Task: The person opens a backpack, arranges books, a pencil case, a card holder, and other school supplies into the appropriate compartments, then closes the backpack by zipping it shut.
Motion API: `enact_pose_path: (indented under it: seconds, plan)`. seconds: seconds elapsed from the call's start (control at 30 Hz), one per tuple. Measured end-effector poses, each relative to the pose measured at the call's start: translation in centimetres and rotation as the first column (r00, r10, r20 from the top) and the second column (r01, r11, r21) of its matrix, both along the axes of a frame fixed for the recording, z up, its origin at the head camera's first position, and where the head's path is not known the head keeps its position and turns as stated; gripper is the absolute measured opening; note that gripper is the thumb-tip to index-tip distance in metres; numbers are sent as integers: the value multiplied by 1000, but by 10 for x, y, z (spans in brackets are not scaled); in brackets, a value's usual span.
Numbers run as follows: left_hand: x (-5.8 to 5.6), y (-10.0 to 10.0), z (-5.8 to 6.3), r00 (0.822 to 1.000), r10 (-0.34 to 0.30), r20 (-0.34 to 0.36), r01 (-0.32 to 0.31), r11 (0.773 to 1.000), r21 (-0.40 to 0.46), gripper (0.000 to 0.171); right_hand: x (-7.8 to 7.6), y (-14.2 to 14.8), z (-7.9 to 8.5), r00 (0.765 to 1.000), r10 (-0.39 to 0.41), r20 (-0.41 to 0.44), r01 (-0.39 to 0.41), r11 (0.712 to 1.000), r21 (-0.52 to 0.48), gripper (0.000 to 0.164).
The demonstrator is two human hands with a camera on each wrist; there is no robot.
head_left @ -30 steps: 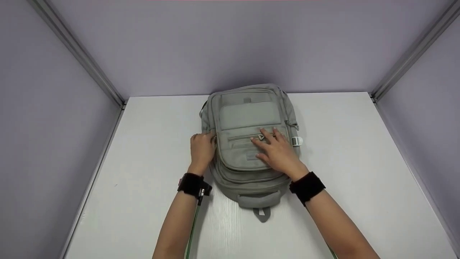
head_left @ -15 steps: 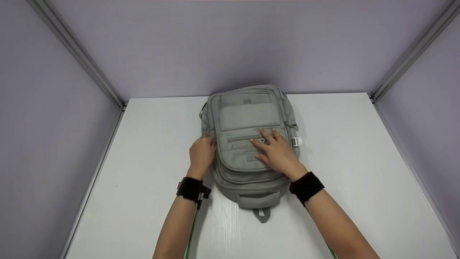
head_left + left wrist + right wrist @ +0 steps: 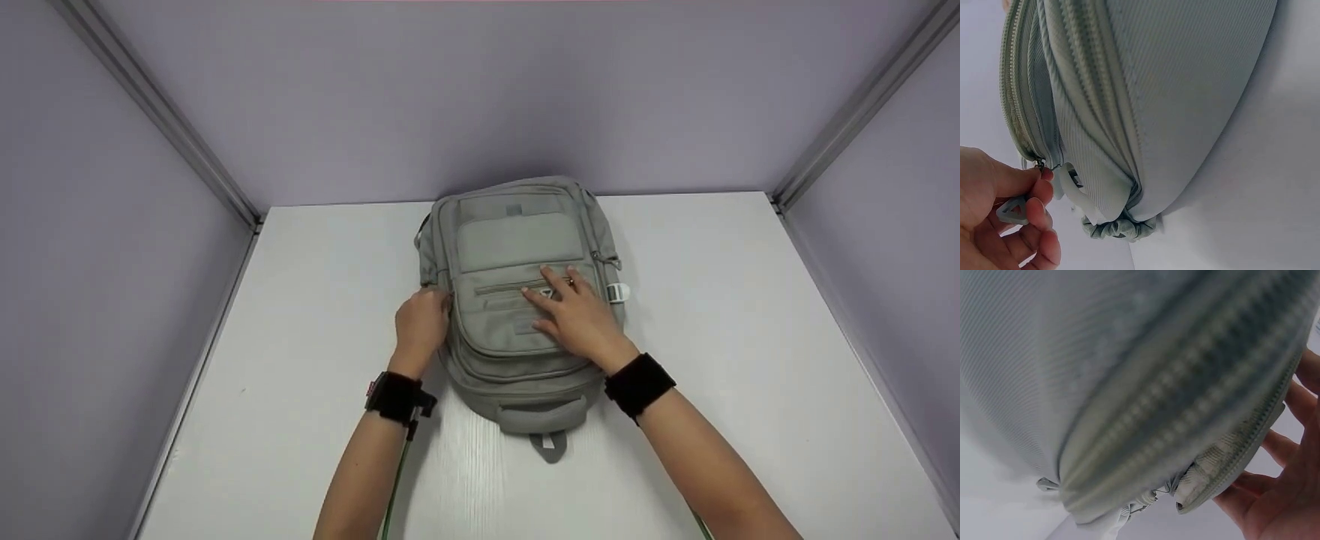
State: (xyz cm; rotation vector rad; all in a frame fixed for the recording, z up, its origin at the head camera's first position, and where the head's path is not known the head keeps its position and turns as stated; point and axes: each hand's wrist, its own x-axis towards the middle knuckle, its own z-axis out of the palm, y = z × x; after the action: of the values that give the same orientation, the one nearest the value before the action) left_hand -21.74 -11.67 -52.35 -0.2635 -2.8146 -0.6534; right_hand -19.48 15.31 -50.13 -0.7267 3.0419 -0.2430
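Note:
A grey-green backpack (image 3: pixel 519 241) lies front side up on the white table, its top handle (image 3: pixel 544 417) toward me. At its left side, my left hand (image 3: pixel 421 324) pinches a zipper pull between thumb and fingers. In the left wrist view the pull's triangular tab (image 3: pixel 1013 211) hangs below the thumb, and the metal slider (image 3: pixel 1039 163) sits at the fingertips. My right hand (image 3: pixel 581 319) rests with spread fingers on the front panel, over the small pocket zipper (image 3: pixel 502 287). From the right wrist view, the front compartment's edge (image 3: pixel 1207 492) stands apart from the body beside that palm.
The table (image 3: pixel 322 285) extends on both sides of the backpack. Behind it rises a pale wall (image 3: pixel 480 90), with more panels left and right. A white strap buckle (image 3: pixel 618 293) sticks out on the right side. Black bands (image 3: pixel 640 386) with cameras circle both wrists.
My left hand has slid slightly toward me along the backpack's left side, still pinching the zipper pull. The right hand stays in place on the front panel.

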Motion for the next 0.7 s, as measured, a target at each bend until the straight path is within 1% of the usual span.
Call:
enact_pose_path:
  seconds: [0.1, 0.17, 0.27, 0.37, 0.43, 0.57, 0.7]
  plan:
    - [-8, 2, -1, 1000, 4, -6, -4, 1000, -17, 30, -6, 0, 1, 1000, -8, 20, 8, 1000, 16, 55]
    - [-12, 4, -1, 1000, 3, -8, -3, 1000, -31, 28, -10, 0, 1, 999, -16, 34, 15, 1000, 20, 56]
    - [-17, 6, -1, 1000, -14, -4, 14, 999, -45, 22, -13, 1, 2, 998, -31, 48, 29, 999, 34, 55]
    - [-19, 5, 0, 999, -41, -1, 41, 999, -31, 18, -15, 2, 1, 998, -42, 55, 39, 998, 54, 56]
    - [-19, 4, 0, 999, -52, 2, 52, 998, -17, 19, -15, 2, 0, 997, -46, 55, 43, 998, 56, 56]
    - [-15, -1, 1, 998, -70, 7, 70, 998, 7, 18, -13, 0, -2, 998, -41, 43, 39, 998, 47, 55]
    - [-9, -7, 4, 996, -75, 41, 75, 997, -3, 19, -14, -4, -4, 999, -33, 35, 31, 998, 46, 55]
